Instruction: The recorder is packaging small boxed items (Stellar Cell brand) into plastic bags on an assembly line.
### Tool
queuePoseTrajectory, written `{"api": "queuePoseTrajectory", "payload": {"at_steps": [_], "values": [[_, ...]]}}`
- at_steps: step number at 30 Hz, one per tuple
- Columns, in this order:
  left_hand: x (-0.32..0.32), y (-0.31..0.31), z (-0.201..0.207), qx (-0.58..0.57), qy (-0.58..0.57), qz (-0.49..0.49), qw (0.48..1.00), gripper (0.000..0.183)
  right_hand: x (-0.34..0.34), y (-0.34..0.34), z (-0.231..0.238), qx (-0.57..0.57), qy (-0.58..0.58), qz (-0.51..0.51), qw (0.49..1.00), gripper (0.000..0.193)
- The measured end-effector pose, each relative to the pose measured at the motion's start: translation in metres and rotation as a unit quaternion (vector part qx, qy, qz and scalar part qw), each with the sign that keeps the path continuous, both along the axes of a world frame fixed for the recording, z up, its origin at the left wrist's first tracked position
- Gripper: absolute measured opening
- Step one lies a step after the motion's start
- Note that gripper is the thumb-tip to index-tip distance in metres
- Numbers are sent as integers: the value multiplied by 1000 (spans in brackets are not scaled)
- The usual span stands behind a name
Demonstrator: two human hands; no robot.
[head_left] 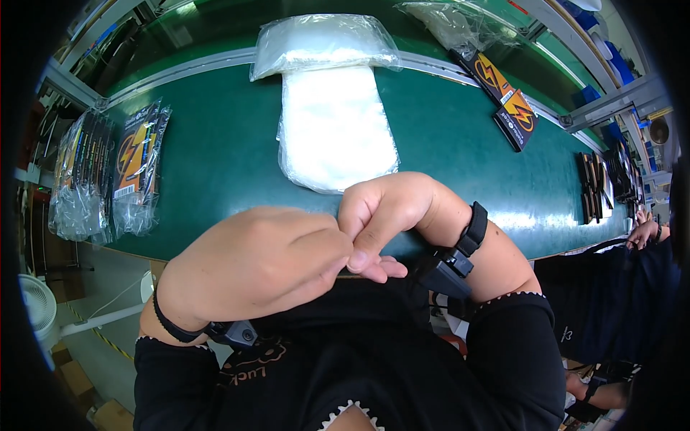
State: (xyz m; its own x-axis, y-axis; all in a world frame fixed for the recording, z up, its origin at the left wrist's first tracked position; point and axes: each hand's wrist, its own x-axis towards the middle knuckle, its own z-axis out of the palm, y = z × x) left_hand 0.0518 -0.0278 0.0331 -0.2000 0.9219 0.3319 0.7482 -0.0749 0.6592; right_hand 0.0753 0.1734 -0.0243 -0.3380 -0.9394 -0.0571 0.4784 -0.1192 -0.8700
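Note:
My left hand and my right hand meet in front of my chest, over the table's near edge. The left one is closed, its back toward me and its fingertips tucked out of sight against the right hand. On the right, thumb and forefinger pinch together while the lower fingers stick out partly curled. Whatever is between the fingertips, if anything, is hidden. Just beyond the hands lies a stack of clear plastic bags, flat on the green table. A bulging clear plastic bundle rests across its far end.
Boxes in clear bags stand at the left beside another bagged row. Two black-and-orange boxes lie at the back right, near crumpled plastic. Dark flat pieces stand at the far right, by another person's hand.

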Motion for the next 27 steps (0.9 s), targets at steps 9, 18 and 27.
{"api": "queuePoseTrajectory", "payload": {"at_steps": [9,18,27], "values": [[-4,-9,4,-5,22,25,999,15,1,-1,2,22,-33,-50,998,25],[-4,-12,6,-19,32,17,999,13,0,-4,1,30,-23,-52,998,27],[2,-10,11,-83,118,16,989,14,0,-3,0,46,-9,-42,998,27]]}}
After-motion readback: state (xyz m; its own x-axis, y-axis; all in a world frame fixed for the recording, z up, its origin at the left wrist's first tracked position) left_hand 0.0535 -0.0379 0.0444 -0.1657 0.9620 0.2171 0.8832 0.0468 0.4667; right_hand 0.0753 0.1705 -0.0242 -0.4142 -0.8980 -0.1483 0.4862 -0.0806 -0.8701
